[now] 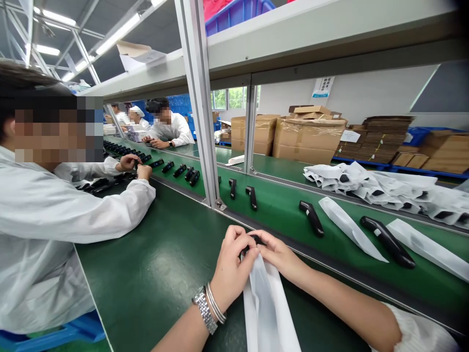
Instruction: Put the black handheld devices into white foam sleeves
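My left hand (234, 264), with a watch and bangles on its wrist, pinches the mouth of a long white translucent bag (269, 308). Facing it, my right hand (276, 254) has its fingers closed on the other side of the bag's mouth. Between my fingers shows the end of a black handheld device (257, 239); most of it is hidden by the hands and the bag. On the green belt beyond lie similar black angled devices, one (311, 218) bare, another (388, 242) farther right, beside white bags (351, 230).
At the left a co-worker in a white coat (73, 210) handles a black device. A metal post (200, 98) stands ahead. Bagged devices (388, 190) are piled on the far ledge at right. Cardboard boxes (308, 139) stand behind, and a shelf (330, 29) runs overhead.
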`<state>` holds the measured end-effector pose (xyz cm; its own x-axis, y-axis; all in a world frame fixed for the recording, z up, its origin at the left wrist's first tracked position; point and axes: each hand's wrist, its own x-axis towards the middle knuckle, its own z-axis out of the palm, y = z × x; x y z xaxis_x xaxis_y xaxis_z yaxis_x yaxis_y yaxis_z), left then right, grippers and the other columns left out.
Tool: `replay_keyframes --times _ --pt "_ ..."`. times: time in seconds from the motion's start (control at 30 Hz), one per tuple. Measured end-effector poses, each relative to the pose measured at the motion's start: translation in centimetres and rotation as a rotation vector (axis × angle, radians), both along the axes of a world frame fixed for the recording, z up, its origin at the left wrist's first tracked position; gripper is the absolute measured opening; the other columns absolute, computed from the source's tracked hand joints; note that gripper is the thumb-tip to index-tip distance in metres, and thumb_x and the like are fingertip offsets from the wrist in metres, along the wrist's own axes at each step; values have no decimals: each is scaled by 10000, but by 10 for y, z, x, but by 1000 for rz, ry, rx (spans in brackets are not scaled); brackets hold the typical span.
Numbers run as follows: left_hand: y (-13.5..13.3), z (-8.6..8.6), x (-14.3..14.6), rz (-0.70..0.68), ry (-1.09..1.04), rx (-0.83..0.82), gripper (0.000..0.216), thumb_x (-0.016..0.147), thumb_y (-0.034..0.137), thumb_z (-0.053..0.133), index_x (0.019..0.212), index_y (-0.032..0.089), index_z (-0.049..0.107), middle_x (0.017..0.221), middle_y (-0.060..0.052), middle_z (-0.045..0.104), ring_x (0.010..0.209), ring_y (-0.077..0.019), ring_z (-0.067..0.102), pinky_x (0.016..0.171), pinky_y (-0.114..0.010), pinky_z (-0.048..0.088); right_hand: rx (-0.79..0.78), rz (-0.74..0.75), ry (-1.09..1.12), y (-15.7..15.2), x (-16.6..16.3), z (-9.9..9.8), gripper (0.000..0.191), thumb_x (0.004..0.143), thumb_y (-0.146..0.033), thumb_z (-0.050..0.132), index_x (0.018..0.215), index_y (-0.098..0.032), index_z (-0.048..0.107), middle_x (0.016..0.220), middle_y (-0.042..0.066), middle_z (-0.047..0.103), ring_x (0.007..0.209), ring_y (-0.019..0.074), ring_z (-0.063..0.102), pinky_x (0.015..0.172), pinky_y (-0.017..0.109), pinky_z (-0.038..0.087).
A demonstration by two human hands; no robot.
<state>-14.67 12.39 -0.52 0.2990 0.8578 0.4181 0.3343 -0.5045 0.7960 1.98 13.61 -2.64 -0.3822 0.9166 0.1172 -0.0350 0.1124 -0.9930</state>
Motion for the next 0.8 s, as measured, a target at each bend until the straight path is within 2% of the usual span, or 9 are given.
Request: replay_keyframes --times 0.17,0.27,0.4,0.53,0.6,0.67,0.73,0.8 --pt "1 0 1 57 -67 -30 115 875 183 502 770 189 547 909 -28 447 858 -160 495 757 -273 442 -166 13 110 0 -3 -11 417 903 -544 515 1181 -253 626 1047 62 660 980 240 623 868 405 482" --pt "1 -1 1 84 -72 -46 122 874 183 502 761 185 549 912 -25 455 823 -149 491 709 -260 431 -176 18 94 2 -3 -10 436 887 -558 539 1160 -235 644 996 58 671 936 234 632 843 393 486" --pt "3 -3 -1 120 -64 -36 165 884 192 493 724 178 531 881 -19 458 764 -138 475 678 -255 416 -68 37 9 -6 -9 -1 355 816 -515 657 987 -207 700 929 33 674 900 221 615 835 346 464" --pt "9 -4 -4 189 -68 -8 161 886 210 494 731 181 523 866 -18 480 736 -136 476 681 -258 419 -221 143 82 -16 -15 5 343 776 -491 701 876 -164 685 791 44 686 740 209 639 714 329 483" --pt "11 -4 -6 204 -25 -2 160 902 236 477 760 187 532 874 -19 508 743 -140 490 689 -263 416 -267 27 111 -10 -8 10 349 797 -497 667 912 -168 662 748 47 692 652 193 631 643 311 477" --pt "12 -3 -8 218 83 -7 161 910 256 468 782 194 543 878 -14 533 747 -145 503 701 -274 406 -207 -205 68 6 11 18 348 829 -513 604 951 -189 632 720 35 683 599 181 604 598 295 455" --pt "12 -2 -10 229 236 -51 156 893 282 497 773 199 551 872 -9 541 761 -156 516 716 -290 393 -57 -467 -107 32 40 27 327 866 -510 516 944 -206 610 710 23 658 603 190 584 596 301 441" --pt "11 -3 -10 217 384 -127 156 850 321 559 755 197 555 860 -6 540 779 -173 529 730 -308 381 173 -695 -422 60 71 33 307 889 -462 439 831 -206 597 740 37 630 689 223 592 658 329 443"
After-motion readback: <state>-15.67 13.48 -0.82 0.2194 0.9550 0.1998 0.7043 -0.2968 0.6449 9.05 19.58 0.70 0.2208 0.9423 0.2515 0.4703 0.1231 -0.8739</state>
